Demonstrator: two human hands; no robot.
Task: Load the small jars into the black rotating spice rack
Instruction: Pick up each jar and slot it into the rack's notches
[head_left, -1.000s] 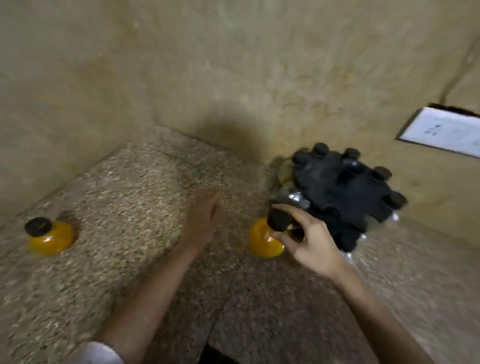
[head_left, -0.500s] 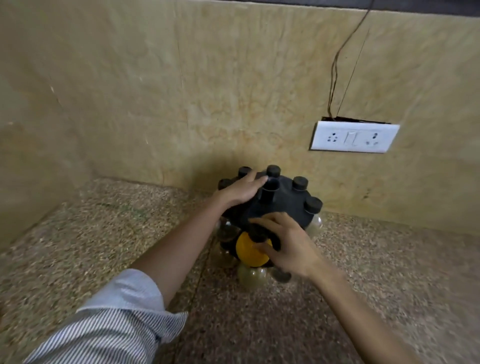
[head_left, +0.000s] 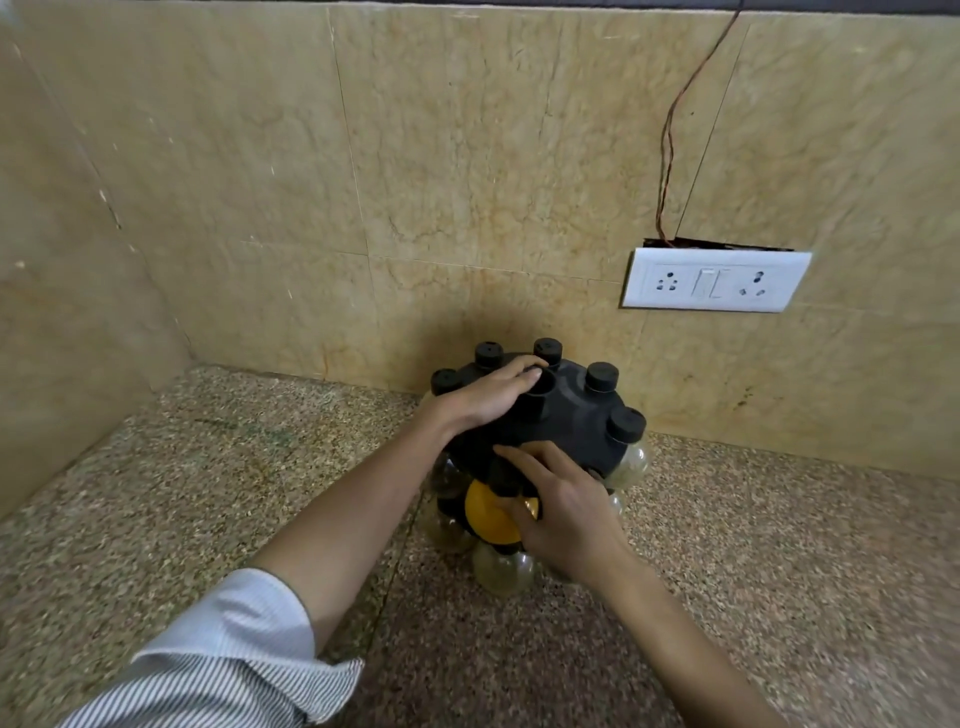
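**Yellow jar at the near slot, right hand on it**

The yellow jar (head_left: 491, 514) sits against the near face of the black rotating spice rack (head_left: 571, 421), on the side turned toward the person. It is tucked under the rim of the rack's top disc. Its black cap points up and inward toward the disc and its round belly bulges out toward us, so its long axis leans a little off upright. Whether the neck is fully home in its slot I can't tell, because fingers cover it.

The right hand (head_left: 563, 519) is on it, fingers curled round the cap and shoulder from the right. The left hand (head_left: 488, 397) lies well apart on top of the rack, fingers fairly straight and pressing down beside the centre post. My guess is that it is steadying the rack so it won't spin.

The right hand is plainly the nearer one, so any last push would go inward and upward along that lean.

Clear jars (head_left: 501, 571) hang around the lower tier, and black caps (head_left: 602, 376) ring the top. The rack stands on a speckled counter (head_left: 234, 493) near the back wall, with a white socket plate (head_left: 717, 280) up to the right.
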